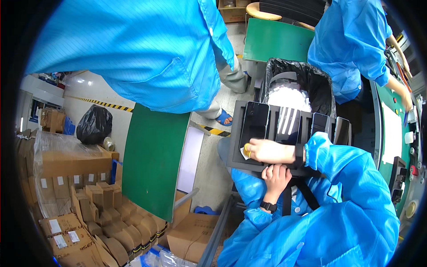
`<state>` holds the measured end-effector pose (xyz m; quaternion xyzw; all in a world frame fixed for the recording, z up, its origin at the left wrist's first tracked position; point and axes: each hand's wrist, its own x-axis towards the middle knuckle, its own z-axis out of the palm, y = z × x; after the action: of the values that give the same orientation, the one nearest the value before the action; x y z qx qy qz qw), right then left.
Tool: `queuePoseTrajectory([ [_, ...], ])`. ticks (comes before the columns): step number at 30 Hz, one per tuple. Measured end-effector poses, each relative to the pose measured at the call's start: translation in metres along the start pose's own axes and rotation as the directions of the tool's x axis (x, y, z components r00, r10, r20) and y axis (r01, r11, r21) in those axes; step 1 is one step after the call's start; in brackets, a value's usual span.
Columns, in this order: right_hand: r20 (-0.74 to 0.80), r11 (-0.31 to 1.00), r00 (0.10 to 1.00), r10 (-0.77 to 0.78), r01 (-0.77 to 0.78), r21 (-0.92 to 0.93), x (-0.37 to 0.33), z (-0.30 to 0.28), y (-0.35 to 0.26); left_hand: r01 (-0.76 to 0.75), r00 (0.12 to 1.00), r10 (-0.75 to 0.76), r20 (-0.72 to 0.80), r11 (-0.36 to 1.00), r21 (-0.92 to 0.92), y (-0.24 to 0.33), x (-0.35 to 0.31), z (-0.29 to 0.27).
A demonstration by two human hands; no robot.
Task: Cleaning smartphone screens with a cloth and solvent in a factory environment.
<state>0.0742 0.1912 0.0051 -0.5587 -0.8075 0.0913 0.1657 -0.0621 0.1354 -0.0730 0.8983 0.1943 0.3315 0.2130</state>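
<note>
A dark grey tray (236, 133) rests close to my body and holds several smartphones side by side in its slots. Across its near part reaches my right hand (272, 151), with a black band at the wrist and yellow finger cots on the fingertips. Those fingers pinch a small white wipe (244, 153) at the lower end of the leftmost smartphone (256, 120). My left hand (276, 179), below a black watch, curls its fingers over the tray's near edge. Light strips reflect in a second smartphone (288, 122).
Beyond the tray stands a bin lined with a black bag (320, 84), with white pieces inside. Co-workers in blue smocks (147, 58) stand ahead and at right. A green table (155, 155) and cardboard boxes (191, 236) lie left; a green workbench (387, 100) runs along the right.
</note>
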Motion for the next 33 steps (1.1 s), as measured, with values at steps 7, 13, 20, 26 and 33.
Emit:
queuePoseTrajectory([
  [7,-0.52,0.847,0.743,0.422,-0.528,-0.067,-0.01,-0.062,0.077,0.025,1.0,-0.024,0.012,1.0,-0.012,0.0,-0.002,-0.004],
  [13,-0.096,0.945,0.95,0.297,-0.278,0.172,-0.036,-0.023,0.022,0.007,1.0,-0.007,0.006,1.0,-0.01,0.005,0.002,-0.001],
  [20,-0.62,0.873,0.694,0.366,-0.487,-0.03,-0.047,-0.06,0.115,0.0,1.0,0.001,0.016,1.0,-0.003,0.002,-0.001,-0.001],
  [26,-0.295,0.965,0.922,0.25,-0.262,0.0,-0.041,-0.03,0.042,-0.007,0.999,0.007,0.04,1.0,-0.002,0.004,0.004,-0.009],
  [33,-0.536,0.893,0.754,0.38,-0.449,0.001,-0.044,-0.066,0.073,0.018,0.998,-0.018,0.056,1.0,-0.003,0.005,0.007,-0.014],
])
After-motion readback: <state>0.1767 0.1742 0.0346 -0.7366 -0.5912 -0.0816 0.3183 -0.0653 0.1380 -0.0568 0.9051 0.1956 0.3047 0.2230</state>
